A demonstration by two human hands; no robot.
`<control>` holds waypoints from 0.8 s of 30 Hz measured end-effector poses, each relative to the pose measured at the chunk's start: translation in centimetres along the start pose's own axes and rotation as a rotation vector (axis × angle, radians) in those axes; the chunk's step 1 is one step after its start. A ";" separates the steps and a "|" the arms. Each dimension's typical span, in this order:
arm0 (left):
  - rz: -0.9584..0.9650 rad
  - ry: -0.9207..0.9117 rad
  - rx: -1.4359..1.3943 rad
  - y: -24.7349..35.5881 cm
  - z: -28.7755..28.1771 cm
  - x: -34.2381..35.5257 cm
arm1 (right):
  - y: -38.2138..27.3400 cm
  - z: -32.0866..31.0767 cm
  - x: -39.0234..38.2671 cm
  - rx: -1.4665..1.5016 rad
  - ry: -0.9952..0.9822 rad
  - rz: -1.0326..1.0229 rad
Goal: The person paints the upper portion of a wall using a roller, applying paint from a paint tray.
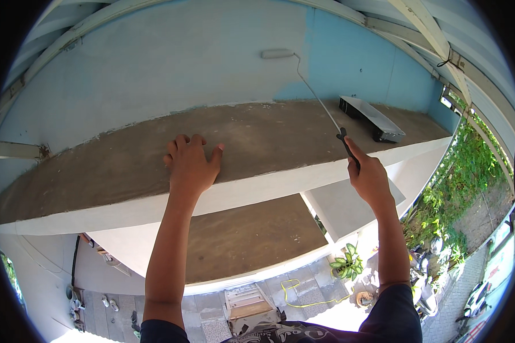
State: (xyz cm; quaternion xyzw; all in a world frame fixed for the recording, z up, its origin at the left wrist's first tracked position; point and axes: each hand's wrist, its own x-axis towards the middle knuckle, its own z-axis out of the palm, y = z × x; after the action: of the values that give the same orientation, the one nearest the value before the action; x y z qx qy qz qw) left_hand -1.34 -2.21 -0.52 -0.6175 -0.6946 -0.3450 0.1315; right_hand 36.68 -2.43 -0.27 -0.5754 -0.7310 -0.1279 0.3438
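Note:
My right hand [371, 176] is wrapped round the black handle of a paint roller [317, 98]. Its long thin rod reaches up to the wall, where the whitish roller sleeve [277, 54] rests against a grey-white painted area. To the right of the sleeve, the wall [355, 54] is still light blue, with an uneven border between the colours. My left hand [192, 164] lies on the brown ledge [252, 134] near its front edge, fingers spread and holding nothing. A black paint tray [372, 119] with a white-coated inside stands on the ledge, beyond my right hand.
Below the ledge lies a lower brown slab [254, 237], with a paved floor far beneath. Down there are a potted plant [348, 263], a yellow hose [294, 300] and a ladder-like white frame [249, 303]. Roof beams [423, 28] cross overhead; greenery [469, 171] grows at right.

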 end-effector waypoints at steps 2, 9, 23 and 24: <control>-0.011 -0.028 -0.016 0.5 0.0 0.2 | 0.6 -1.6 1.1 -0.137 0.053 0.014; -0.008 -0.049 -0.040 0.4 0.1 0.2 | 7.4 -9.3 5.5 -0.447 0.065 -0.257; -0.040 -0.052 -0.029 0.5 0.1 0.5 | 8.6 -10.5 5.5 -0.528 0.095 -0.252; -0.039 -0.048 -0.018 0.7 0.0 0.4 | 7.9 -9.2 4.2 -0.382 0.006 -0.144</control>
State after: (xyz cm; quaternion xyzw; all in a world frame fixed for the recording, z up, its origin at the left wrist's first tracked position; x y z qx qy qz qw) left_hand -0.81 -1.92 -0.03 -0.6130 -0.7063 -0.3390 0.1026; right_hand 46.88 -2.16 7.51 -0.5762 -0.7317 -0.2899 0.2205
